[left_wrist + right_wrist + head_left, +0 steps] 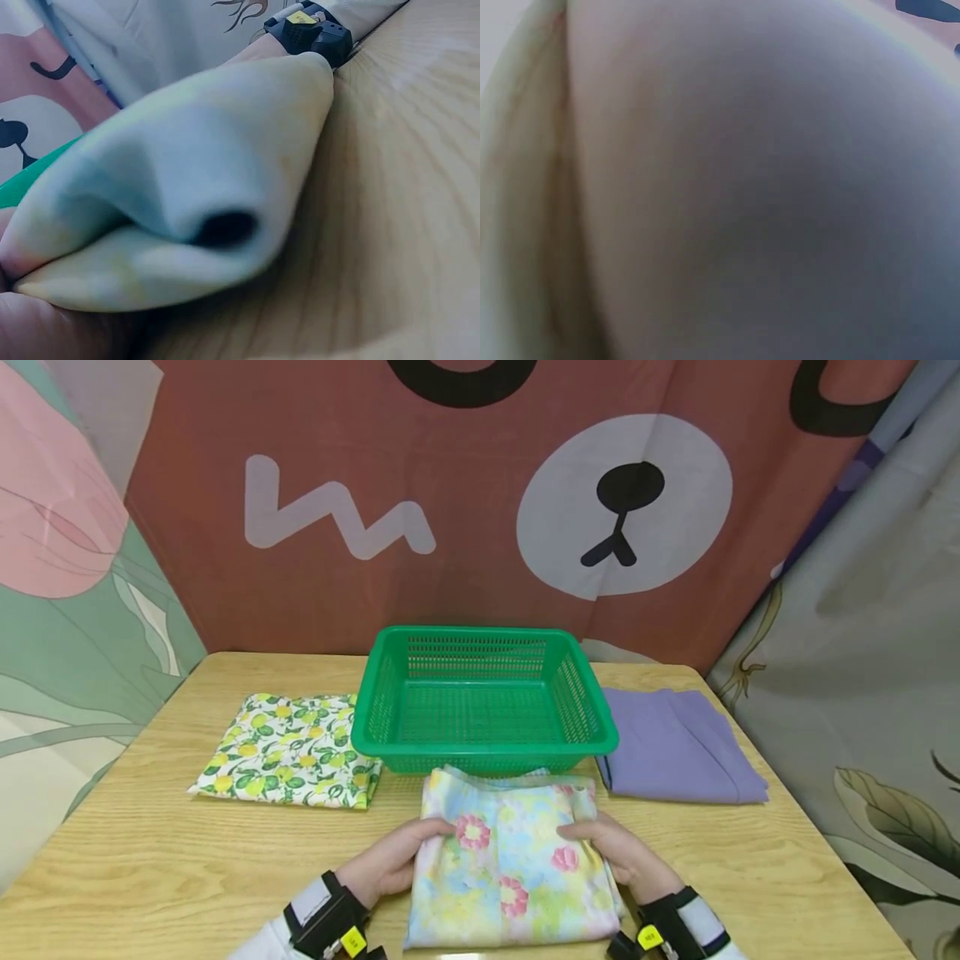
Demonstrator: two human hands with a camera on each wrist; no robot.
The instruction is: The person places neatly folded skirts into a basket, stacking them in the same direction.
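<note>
Left hand (393, 860): closed around one side of the flowered cloth (517, 868), thumb on top.
Right hand (632, 860): grips the opposite side likewise (most fingers are hidden from me).
Flowered cloth: folded, between both hands, on the near side of the green basket (483, 750).
Green basket: on the wooden table (150, 852), between the lemon-print cloth (288, 752) and purple cloth (678, 747).

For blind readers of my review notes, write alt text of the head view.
A person's left hand and right hand grip a folded pastel floral cloth by its sides, before a green basket on a wooden table. A lemon-print cloth lies left of the basket, a purple cloth right.
</note>
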